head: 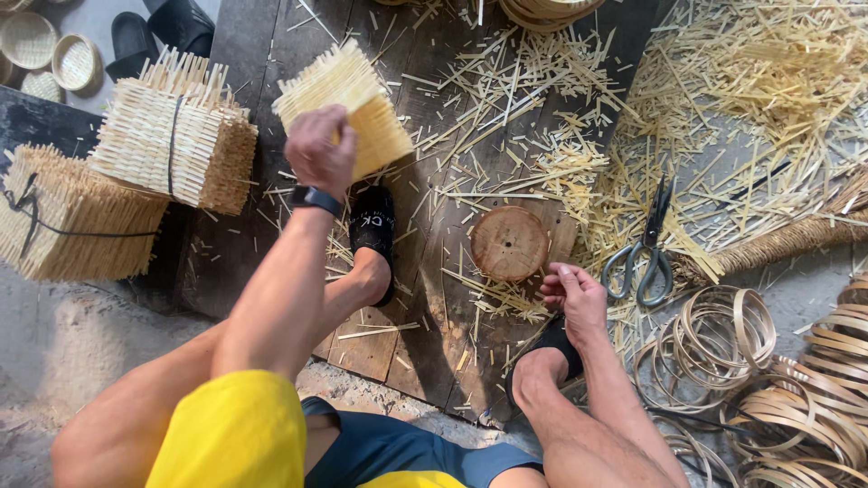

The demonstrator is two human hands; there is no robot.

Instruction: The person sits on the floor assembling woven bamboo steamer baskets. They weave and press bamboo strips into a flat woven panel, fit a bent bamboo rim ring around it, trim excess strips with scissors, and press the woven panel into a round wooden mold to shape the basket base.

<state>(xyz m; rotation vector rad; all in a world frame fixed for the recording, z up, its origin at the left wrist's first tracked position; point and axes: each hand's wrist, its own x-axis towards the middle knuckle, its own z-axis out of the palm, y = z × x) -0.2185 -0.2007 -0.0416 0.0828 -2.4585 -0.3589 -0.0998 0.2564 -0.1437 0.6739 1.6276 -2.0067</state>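
My left hand (319, 149) is raised over the dark wooden board (425, 298) and grips a stack of pale woven bamboo mats (348, 108) by its near edge. My right hand (573, 294) rests low near my right foot, fingers curled, just right of a round wooden disc (509, 242). Whether it pinches a strip I cannot tell. A black band sits on my left wrist. Both feet wear black slippers.
Two tied bundles of woven mats (172, 136) (68, 217) stand at the left. Scissors (640, 253) lie right of the disc among bamboo offcuts (723, 99). Coiled bamboo rings (723, 339) pile at the lower right. Small round baskets (54, 54) sit top left.
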